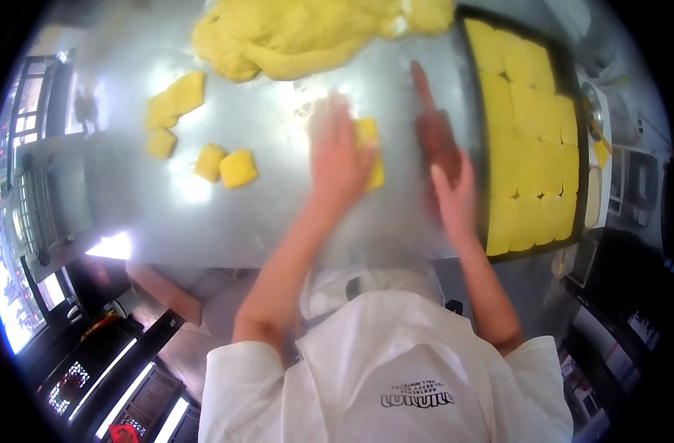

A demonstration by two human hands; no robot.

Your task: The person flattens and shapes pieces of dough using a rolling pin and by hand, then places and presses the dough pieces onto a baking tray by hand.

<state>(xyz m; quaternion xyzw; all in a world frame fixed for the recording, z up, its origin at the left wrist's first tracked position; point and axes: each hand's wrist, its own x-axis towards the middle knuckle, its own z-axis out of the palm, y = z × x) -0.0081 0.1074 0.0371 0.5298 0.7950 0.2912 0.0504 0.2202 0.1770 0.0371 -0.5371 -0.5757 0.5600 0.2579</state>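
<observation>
My left hand, a little blurred, lies flat with its fingers stretched forward. Its thumb side overlaps a flat yellow dough piece on the metal table; whether the palm presses on it I cannot tell. To the right, a dark reddish wooden rolling pin points away from me. My right hand is closed around its near end, thumb on top, and that end's handle is hidden. Several small dough pieces sit on the table left of my left hand.
A large mound of yellow dough rests at the far side of the table. Along the right stands a dark-rimmed tray covered with flat dough squares. The table's front edge runs close to my body.
</observation>
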